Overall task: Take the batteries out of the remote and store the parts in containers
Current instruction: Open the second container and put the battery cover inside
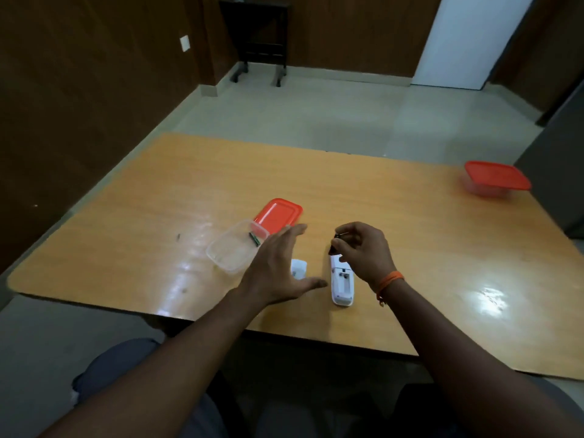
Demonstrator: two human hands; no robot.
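One battery (334,243) pinched by right hand (363,252), above remote (342,284).

Left hand (278,263) splayed, right hand (363,251) pinched.

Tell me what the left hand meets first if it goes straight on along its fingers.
Probably the loose red lid lying flat beyond the clear container: the left hand is open, its fingertips pointing at the lid's near right corner. Its height above the table is unclear, so it may pass over.

Open table (442,248) stretches right of the remote (342,284); clear container (227,259) and red lid (278,214) crowd the left.
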